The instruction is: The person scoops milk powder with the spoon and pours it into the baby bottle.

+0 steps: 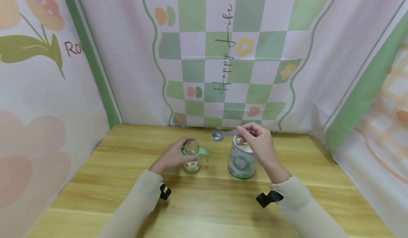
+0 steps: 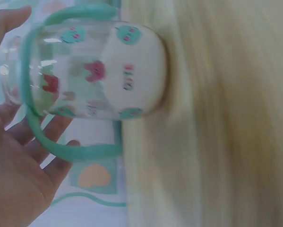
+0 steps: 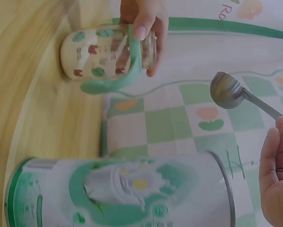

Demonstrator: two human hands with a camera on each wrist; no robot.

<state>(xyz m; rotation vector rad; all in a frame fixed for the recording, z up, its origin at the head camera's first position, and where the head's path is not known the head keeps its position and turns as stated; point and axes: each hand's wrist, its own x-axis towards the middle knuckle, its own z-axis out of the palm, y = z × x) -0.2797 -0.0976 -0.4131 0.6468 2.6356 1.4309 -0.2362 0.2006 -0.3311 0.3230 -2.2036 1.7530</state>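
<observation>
On the left, a clear baby bottle (image 1: pixel 192 165) with a mint-green handled collar stands upright without a lid, white contents in its lower part. My left hand (image 1: pixel 172 156) holds it around the neck and collar; in the right wrist view the thumb lies against the green collar (image 3: pixel 135 52). My right hand (image 1: pixel 260 146) pinches the handle of a metal measuring spoon (image 1: pixel 217 135). The spoon's bowl hangs in the air between bottle and tin, higher than the bottle mouth. Under the right hand stands a green-and-white milk powder tin (image 1: pixel 239 163), its top uncovered and pale powder partly showing.
Bottle and tin stand on a wooden table (image 1: pixel 204 202), a short gap between them. Behind the table's far edge hangs a green-checked curtain (image 1: pixel 220 71). Patterned cloth walls (image 1: pixel 38 100) close in both sides. Each wrist wears a small black camera.
</observation>
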